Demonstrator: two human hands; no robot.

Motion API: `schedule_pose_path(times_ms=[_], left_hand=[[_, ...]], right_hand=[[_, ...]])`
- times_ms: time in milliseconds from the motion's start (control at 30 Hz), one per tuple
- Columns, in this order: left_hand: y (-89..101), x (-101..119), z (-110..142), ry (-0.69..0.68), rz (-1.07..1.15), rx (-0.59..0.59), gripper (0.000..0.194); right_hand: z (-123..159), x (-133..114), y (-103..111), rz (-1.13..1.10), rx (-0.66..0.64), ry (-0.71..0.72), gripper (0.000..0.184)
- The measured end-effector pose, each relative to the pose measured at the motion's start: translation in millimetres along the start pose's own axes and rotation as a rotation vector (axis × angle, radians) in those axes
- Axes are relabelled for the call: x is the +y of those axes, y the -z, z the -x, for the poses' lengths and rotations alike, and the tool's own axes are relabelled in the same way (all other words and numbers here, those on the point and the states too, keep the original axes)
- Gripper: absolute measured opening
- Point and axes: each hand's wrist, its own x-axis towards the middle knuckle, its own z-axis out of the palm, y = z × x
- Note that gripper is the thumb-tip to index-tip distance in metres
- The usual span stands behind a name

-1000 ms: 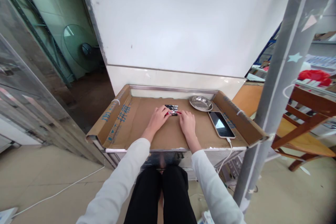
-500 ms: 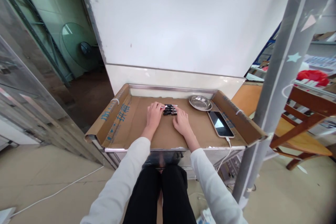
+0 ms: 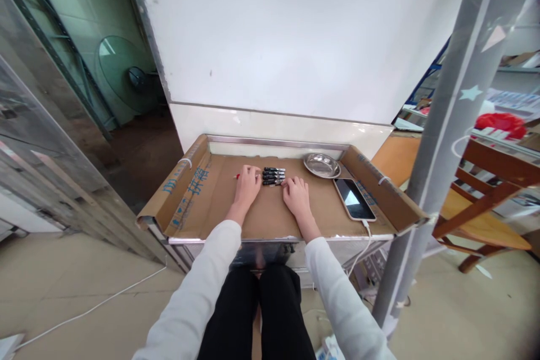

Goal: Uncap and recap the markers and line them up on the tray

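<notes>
On cardboard (image 3: 219, 202), hands (image 3: 248, 183) wider apart, pens (image 3: 274, 176) between

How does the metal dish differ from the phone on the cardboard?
The metal dish is round; the phone is a rounded rectangle. The dish is shiny and silvery, while the phone has a dark screen. The phone has a white cable at its near end; the dish has none. Both lie right of the right hand.
</notes>
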Motion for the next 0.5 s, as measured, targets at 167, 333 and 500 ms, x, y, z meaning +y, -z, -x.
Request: schedule_pose_path(times_ms=[167, 333, 500], left_hand=[[3.2, 7.6, 2.8, -0.312, 0.124, -0.238, 0.016], [2.3, 6.1, 3.8, -0.341, 0.1, -0.294, 0.013], [1.1, 4.3, 3.2, -0.302, 0.054, -0.229, 0.015]], right_hand=[[0.1, 0.0, 0.1, 0.026, 0.009, 0.003, 0.022], [-0.1, 0.7, -2.5, 0.01, -0.002, -0.002, 0.019], [-0.4, 1.2, -3.3, -0.001, -0.002, 0.005, 0.019]])
